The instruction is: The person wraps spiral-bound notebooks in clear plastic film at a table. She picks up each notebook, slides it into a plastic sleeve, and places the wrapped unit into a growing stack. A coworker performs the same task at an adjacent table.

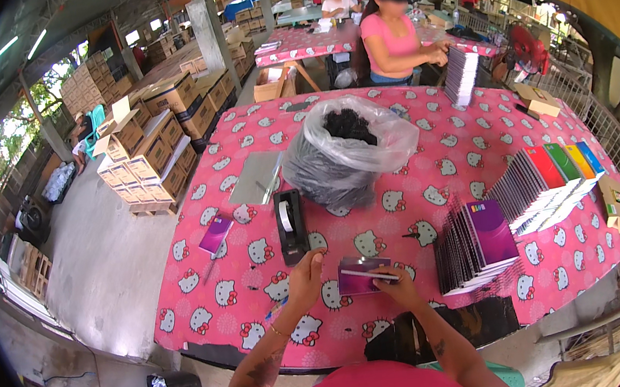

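In front of me on the table lies a purple notebook (359, 276) with a pale strip across it. My right hand (399, 287) is closed on its right edge. My left hand (307, 280) is raised to the left of the notebook, fingers stretched out, and I see nothing in it. Just beyond that hand stands a black tape dispenser (292, 234) with a roll of clear tape. A small purple notebook (216, 234) lies farther left. Right of my right hand stands a row of purple spiral notebooks (479, 246).
A clear plastic bag (344, 154) of black material stands mid-table, beside a clear sheet (255, 177). Red, green, yellow and blue notebooks (556, 179) line the right side near a small carton (615, 206). Across the table a person (390, 37) handles a notebook stack (460, 78).
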The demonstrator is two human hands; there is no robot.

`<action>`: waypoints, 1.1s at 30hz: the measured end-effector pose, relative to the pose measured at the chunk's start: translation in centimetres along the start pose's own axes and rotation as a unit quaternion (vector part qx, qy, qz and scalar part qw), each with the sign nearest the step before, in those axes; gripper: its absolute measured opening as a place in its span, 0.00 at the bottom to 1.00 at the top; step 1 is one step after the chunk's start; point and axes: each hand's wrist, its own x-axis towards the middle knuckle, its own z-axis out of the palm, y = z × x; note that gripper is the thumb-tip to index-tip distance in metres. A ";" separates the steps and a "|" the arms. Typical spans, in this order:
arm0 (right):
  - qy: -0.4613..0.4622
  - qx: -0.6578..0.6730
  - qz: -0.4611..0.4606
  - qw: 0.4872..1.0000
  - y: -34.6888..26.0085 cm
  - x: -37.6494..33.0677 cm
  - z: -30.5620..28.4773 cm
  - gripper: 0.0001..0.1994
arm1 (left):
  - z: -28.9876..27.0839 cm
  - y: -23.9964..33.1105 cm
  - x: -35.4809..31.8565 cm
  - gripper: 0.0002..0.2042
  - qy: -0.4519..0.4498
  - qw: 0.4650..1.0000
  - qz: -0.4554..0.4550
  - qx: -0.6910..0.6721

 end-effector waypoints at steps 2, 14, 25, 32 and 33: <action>0.000 -0.029 0.003 1.000 -0.6 -0.1 0.0 0.12 | 0.0 -0.5 -0.9 0.11 -0.021 0.998 0.039 0.033; -0.006 0.047 0.090 0.995 -0.9 0.2 -0.2 0.13 | 1.7 -2.5 -3.2 0.09 -0.018 0.993 0.112 -0.013; -0.003 0.014 0.081 0.997 -0.5 0.4 -0.6 0.14 | 2.6 -3.1 -1.8 0.09 -0.042 0.990 0.130 -0.017; -0.023 0.044 0.114 0.992 -2.8 0.2 -0.8 0.15 | 1.1 -1.3 -0.5 0.09 -0.135 0.977 0.165 -0.014; -0.032 0.038 0.125 0.991 -3.3 0.3 -0.9 0.15 | 1.0 -3.0 -0.2 0.09 -0.167 0.971 0.170 0.025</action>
